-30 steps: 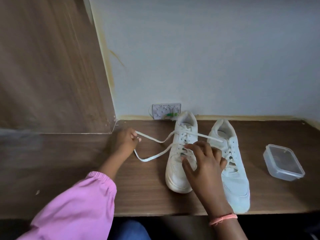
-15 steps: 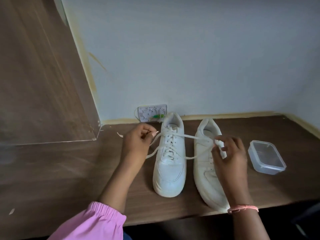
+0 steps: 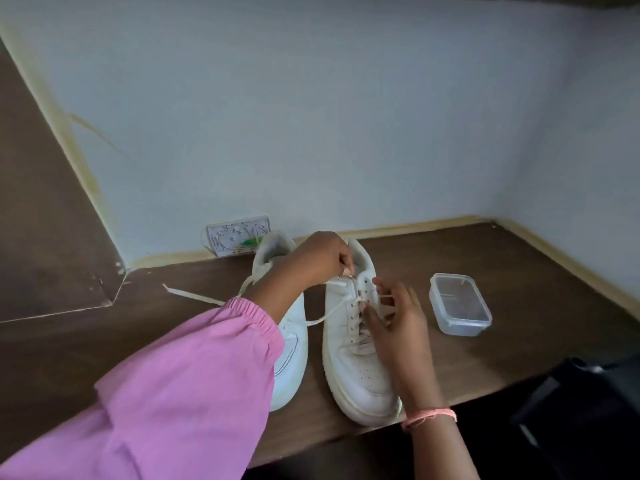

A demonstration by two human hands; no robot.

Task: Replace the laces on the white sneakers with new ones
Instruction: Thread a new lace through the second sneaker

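My fingers [image 3: 348,268] on the left hand [image 3: 320,258] pinch a lace end at the top eyelets of the right sneaker [image 3: 356,341], while my right hand [image 3: 394,313] holds the other strand beside the tongue. Both sneakers stand side by side on the bench [image 3: 519,341]. The left sneaker [image 3: 294,341] has its lace [image 3: 194,295] trailing loose. I judge the job barely begun: old laces are not yet out, and I see no new ones.
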